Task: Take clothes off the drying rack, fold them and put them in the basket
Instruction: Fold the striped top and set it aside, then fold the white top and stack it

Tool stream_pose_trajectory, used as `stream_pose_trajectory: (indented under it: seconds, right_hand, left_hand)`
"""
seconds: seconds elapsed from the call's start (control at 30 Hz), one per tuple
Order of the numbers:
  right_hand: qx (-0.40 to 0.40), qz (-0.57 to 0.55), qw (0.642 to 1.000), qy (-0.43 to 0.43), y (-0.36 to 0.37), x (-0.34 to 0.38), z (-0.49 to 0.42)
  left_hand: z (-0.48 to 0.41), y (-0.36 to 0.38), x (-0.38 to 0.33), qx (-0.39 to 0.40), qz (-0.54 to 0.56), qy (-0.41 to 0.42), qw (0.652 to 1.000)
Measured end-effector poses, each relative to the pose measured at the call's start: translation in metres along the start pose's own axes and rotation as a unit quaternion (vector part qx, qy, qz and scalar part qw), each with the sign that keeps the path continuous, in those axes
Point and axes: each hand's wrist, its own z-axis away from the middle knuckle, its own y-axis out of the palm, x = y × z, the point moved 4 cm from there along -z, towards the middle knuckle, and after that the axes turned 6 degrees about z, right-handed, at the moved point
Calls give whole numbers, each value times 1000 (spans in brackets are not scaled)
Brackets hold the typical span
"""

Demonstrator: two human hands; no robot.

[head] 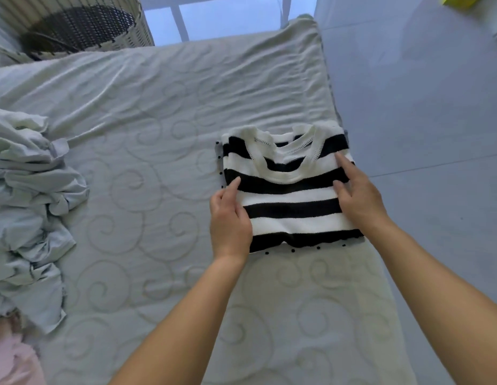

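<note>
A folded black-and-white striped knit top [289,187] lies flat on the bed near its right edge, neckline pointing away from me. Under it peeks a pale cloth with black dots. My left hand [229,218] rests on the top's left edge, fingers fairly straight, thumb along the side. My right hand [358,193] presses on the top's right side with straight fingers, the forefinger reaching toward the collar. The woven basket [136,31] stands at the far left past the bed, its dark inside partly in view.
The bed [158,134] carries a pale sheet with a swirl pattern. A crumpled heap of pale clothes [27,207] lies at the left, with something pink [11,357] below it. Grey tiled floor [422,107] runs along the bed's right edge.
</note>
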Motion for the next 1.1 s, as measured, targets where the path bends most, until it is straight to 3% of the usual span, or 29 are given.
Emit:
stream_pose_trajectory:
  seconds: [0.07,0.13,0.23,0.3,0.37,0.47,0.6,0.83,1.1]
  right_hand:
    - [17,66,997,30,3,-4,-1]
    - [-18,174,983,55,1,0,1]
    - [-76,290,954,-24,7,20,14]
    - [14,352,935,-51,27,21,24]
    - [88,400,912,-25,42,12,33]
    - [100,400,911,8,46,18,46]
    - [119,384,916,-9,68,32,97]
    - [79,287,955,8,107,78,180]
    - [113,307,940,-99,184,232,223]
  left_hand:
    - [2,0,7,27,-40,-41,998]
    - [4,0,8,35,-100,-62,992]
    - [12,4,1,78,-229,3,970]
    - [18,9,10,168,-325,24,930]
    - [19,5,23,217,-349,3,912]
    - [27,-15,34,240,-343,-10,908]
    - [60,-72,63,216,-354,-20,910]
    - [118,-230,129,103,-321,-32,941]
    - [115,-400,180,-26,-292,-94,951]
